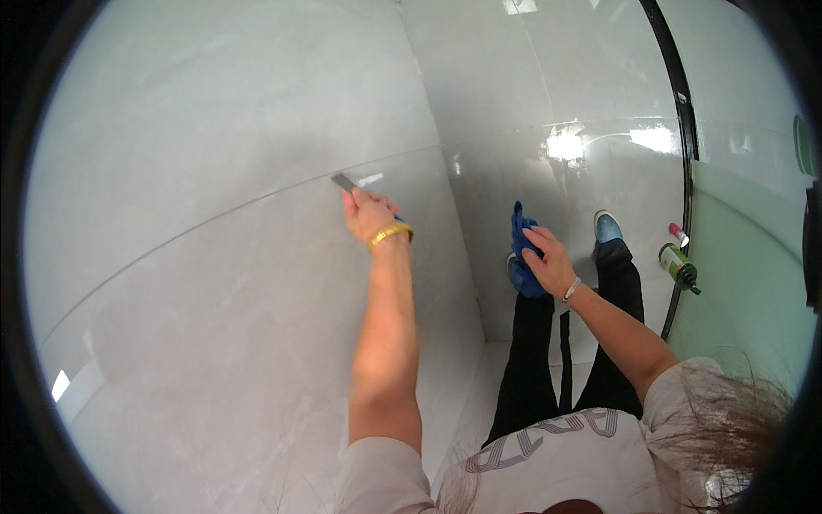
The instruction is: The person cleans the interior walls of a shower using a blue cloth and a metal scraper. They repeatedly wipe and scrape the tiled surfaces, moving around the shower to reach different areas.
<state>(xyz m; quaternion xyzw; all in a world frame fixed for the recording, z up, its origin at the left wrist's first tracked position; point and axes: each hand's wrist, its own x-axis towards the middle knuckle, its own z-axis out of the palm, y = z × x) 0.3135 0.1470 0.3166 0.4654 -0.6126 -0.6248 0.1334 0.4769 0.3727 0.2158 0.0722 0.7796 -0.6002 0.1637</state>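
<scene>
My left hand [371, 215] grips a scraper [343, 182] with a flat metal blade and a mostly hidden blue handle. The blade's tip is at the thin joint line [270, 194] between the pale grey wall tiles [192, 308]; whether it presses on the surface I cannot tell. Lower and to the right, my right hand [551, 262] holds a bunched blue cloth [528, 283] in front of my legs, away from the wall.
Glossy floor tiles [475, 257] lie under my blue shoes [607, 228]. At right, a green pump bottle [677, 266] and a small pink-and-white bottle [678, 234] are beside a black frame strip [687, 128]. A greenish glass panel [745, 270] borders that side.
</scene>
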